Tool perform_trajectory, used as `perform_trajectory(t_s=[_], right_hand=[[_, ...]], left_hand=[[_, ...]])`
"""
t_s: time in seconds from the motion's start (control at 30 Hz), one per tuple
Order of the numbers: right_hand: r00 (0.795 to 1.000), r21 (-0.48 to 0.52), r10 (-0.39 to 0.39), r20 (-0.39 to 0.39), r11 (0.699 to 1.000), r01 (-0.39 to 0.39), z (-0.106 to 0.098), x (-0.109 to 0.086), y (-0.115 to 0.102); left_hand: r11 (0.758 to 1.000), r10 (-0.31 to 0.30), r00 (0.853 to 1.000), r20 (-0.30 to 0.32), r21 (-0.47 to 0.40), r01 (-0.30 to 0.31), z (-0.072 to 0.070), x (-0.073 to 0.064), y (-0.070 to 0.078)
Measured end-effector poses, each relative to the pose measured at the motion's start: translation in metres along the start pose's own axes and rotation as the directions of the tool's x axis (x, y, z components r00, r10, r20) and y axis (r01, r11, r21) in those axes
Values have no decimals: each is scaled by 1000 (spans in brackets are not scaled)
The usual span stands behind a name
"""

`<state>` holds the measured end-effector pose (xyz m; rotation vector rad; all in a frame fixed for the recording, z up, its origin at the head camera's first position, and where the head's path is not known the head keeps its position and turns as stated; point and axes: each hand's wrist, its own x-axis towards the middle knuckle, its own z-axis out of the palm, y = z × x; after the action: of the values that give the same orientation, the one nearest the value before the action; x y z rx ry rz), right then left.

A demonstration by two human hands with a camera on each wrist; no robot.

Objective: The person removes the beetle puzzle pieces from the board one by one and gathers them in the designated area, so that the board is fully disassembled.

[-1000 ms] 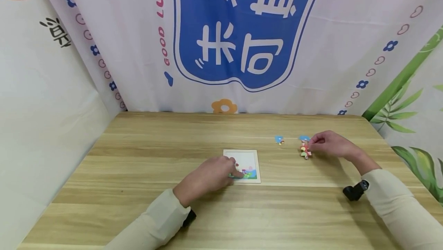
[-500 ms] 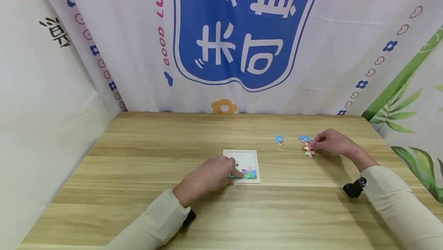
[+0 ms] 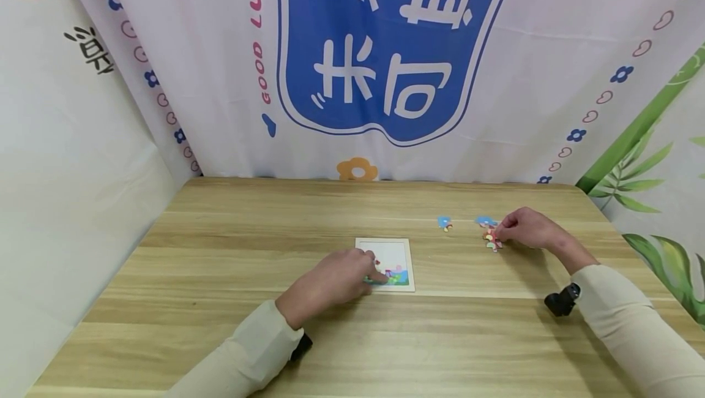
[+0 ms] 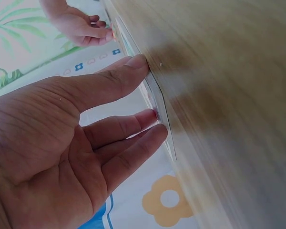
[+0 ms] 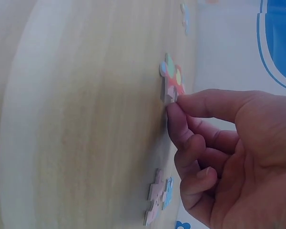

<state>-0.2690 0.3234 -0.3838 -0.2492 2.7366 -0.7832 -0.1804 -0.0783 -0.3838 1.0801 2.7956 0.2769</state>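
Note:
My left hand [image 3: 333, 281] lies over the left side of a small white-framed puzzle tray [image 3: 412, 263]. Its fairly straight fingers [image 4: 133, 150] and thumb rest on the tray. Along the tray's near edge shows a strip of blue and green picture; the hand covers its left part. Over on the right, my right hand [image 3: 531, 228] pinches a red puzzle piece [image 3: 491, 240] with yellow and green spots between thumb and index finger. In the right wrist view that puzzle piece [image 5: 173, 76] is low over the wood, and the other fingers are curled in.
Two blue-topped puzzle pieces, one [image 3: 444, 222] left of the other [image 3: 485, 221], lie beyond the right hand's piece. In the right wrist view, pink and blue pieces [image 5: 156, 198] lie below the hand. A printed curtain [image 3: 220, 110] hangs behind the wooden table [image 3: 237, 214].
The right hand has shifted its red puzzle piece slightly to the right and turned it a little. The left hand has stayed on the tray.

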Motion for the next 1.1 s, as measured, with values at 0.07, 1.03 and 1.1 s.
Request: perform_trajectory(t_s=[0.07, 1.03, 1.1], right_hand=[[1000, -4, -1, 2, 1000, 1, 0, 0, 1], [995, -65, -75, -61, 995, 71, 2, -2, -10], [991, -69, -114, -74, 992, 109, 6, -3, -19]], left_hand=[[1000, 1, 1000, 2, 2, -1, 0, 0, 0], [1000, 20, 1000, 0, 3, -20, 2, -1, -2], [1000, 19, 1000, 5, 6, -19, 1, -2, -2]])
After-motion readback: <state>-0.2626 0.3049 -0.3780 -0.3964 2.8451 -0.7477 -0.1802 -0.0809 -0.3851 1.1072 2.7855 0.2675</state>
